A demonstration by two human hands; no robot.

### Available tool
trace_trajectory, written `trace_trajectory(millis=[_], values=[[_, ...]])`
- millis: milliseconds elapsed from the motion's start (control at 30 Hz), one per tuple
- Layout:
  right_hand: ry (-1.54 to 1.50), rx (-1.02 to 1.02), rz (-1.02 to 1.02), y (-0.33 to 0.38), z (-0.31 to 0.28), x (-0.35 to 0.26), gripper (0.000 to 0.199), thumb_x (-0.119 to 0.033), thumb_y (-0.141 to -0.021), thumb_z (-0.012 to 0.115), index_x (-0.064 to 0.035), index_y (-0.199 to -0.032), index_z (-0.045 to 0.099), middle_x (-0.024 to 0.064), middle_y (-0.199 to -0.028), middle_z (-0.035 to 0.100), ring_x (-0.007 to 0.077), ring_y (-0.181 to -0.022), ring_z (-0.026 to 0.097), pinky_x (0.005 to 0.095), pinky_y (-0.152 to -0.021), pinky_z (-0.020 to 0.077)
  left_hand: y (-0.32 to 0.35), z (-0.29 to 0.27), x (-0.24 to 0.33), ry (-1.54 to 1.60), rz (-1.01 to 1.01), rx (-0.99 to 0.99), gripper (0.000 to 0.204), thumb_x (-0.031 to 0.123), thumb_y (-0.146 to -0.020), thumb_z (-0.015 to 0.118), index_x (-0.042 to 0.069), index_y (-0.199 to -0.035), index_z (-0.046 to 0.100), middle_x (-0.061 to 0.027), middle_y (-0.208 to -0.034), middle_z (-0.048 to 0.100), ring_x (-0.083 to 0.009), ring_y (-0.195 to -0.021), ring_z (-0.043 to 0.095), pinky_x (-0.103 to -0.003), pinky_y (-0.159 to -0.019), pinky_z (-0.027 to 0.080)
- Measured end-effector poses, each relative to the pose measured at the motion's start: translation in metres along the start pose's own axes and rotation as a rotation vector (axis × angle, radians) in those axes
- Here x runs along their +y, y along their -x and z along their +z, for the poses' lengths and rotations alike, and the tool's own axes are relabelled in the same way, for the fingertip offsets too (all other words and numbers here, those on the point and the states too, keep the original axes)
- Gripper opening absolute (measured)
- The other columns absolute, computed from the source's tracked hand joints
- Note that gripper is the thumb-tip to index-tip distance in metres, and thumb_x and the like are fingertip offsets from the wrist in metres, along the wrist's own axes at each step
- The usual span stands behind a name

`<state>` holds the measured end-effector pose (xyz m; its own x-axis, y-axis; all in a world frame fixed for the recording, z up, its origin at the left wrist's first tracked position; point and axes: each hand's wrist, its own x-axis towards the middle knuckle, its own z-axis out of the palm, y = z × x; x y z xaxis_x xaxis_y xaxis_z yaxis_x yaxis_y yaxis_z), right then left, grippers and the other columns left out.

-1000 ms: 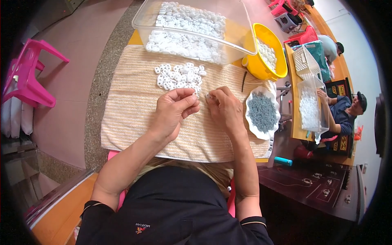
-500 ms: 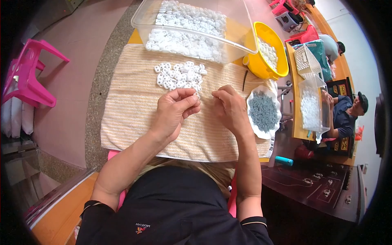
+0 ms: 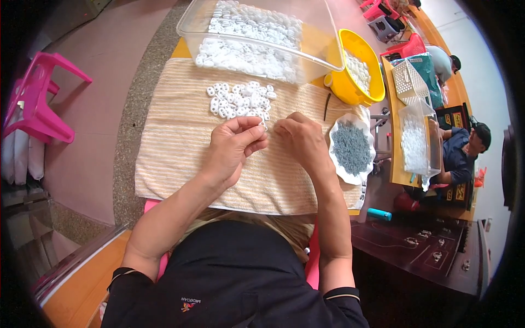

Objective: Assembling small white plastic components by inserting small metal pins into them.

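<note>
Between thumb and forefinger my left hand [image 3: 236, 145] pinches a small white plastic piece with holes [image 3: 263, 126]. Just to its right is my right hand [image 3: 302, 136], fingers curled together and pointing toward that piece; whatever its fingertips may hold is too small or hidden. Beyond the hands a loose pile of white two-holed plastic pieces [image 3: 240, 100] lies on a striped beige towel [image 3: 175, 136]. Right of my right hand sits a white wavy-rimmed plate [image 3: 350, 179] heaped with small grey pieces [image 3: 351, 147].
A clear plastic bin [image 3: 320, 49] of white pieces stands at the far side, with a yellow tub [image 3: 355, 98] beside it. A thin black strip [image 3: 327, 106] lies near the tub. Pink stool [image 3: 41, 104] at left; a co-worker [image 3: 462, 150] sits by another table at right.
My right hand has moved a little left, closer to the white piece. My left hand keeps its pinch almost in place.
</note>
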<state>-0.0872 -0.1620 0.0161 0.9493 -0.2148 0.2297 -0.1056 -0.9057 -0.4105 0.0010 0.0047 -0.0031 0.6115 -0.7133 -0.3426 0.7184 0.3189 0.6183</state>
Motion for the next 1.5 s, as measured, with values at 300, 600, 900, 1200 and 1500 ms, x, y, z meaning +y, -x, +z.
trace_trajectory(millis=[300, 600, 900, 1200, 1500], values=[[0.114, -0.213, 0.062, 0.0, -0.011, -0.005, 0.019, -0.007, -0.083, 0.06, -0.0045, -0.1, 0.066, 0.0168, -0.093, 0.063, 0.0365, -0.084, 0.062, 0.0415, -0.073, 0.0499, 0.0, 0.0, -0.003, -0.021, -0.006, -0.008, 0.013, 0.002, -0.088, 0.064, -0.001, -0.1, 0.061, -0.0071, -0.088, 0.064, -0.0139, -0.079, 0.064, -0.027, -0.074, 0.056], [-0.395, 0.006, 0.115, 0.019, 0.002, 0.014, 0.029, 0.001, -0.08, 0.067, 0.001, -0.109, 0.064, 0.0073, -0.085, 0.065, 0.0165, -0.076, 0.063, 0.0283, -0.07, 0.0502, -0.001, 0.0, -0.006, -0.019, -0.025, -0.014, 0.014, 0.003, -0.088, 0.064, -0.001, -0.101, 0.061, -0.0075, -0.088, 0.064, -0.0139, -0.079, 0.064, -0.027, -0.075, 0.057], [-1.109, -0.046, 0.46, 0.027, 0.005, 0.008, 0.032, 0.001, -0.085, 0.067, 0.0036, -0.116, 0.062, 0.0028, -0.091, 0.064, 0.0073, -0.08, 0.06, 0.0204, -0.072, 0.0497, 0.002, 0.003, -0.007, -0.045, -0.08, -0.005, 0.015, 0.001, -0.088, 0.063, -0.003, -0.102, 0.061, -0.0085, -0.088, 0.064, -0.0138, -0.077, 0.064, -0.026, -0.073, 0.056], [-1.179, -0.076, 0.481, 0.029, 0.008, 0.006, 0.032, 0.003, -0.085, 0.066, 0.0041, -0.117, 0.061, 0.0062, -0.094, 0.066, 0.011, -0.085, 0.064, 0.0222, -0.075, 0.0518, 0.002, 0.004, -0.006, -0.08, -0.114, 0.001, 0.015, 0.002, -0.088, 0.063, -0.002, -0.103, 0.061, -0.0082, -0.089, 0.065, -0.0144, -0.079, 0.065, -0.025, -0.074, 0.056], [-1.24, -0.077, 0.461, 0.027, 0.009, 0.008, 0.033, 0.003, -0.085, 0.067, 0.0051, -0.117, 0.06, 0.0094, -0.097, 0.067, 0.0146, -0.087, 0.066, 0.0257, -0.078, 0.054, 0.002, 0.004, -0.004, -0.092, -0.158, -0.002, 0.015, 0.003, -0.088, 0.063, 0.0, -0.103, 0.062, -0.0074, -0.092, 0.066, -0.0131, -0.08, 0.065, -0.025, -0.075, 0.056]])
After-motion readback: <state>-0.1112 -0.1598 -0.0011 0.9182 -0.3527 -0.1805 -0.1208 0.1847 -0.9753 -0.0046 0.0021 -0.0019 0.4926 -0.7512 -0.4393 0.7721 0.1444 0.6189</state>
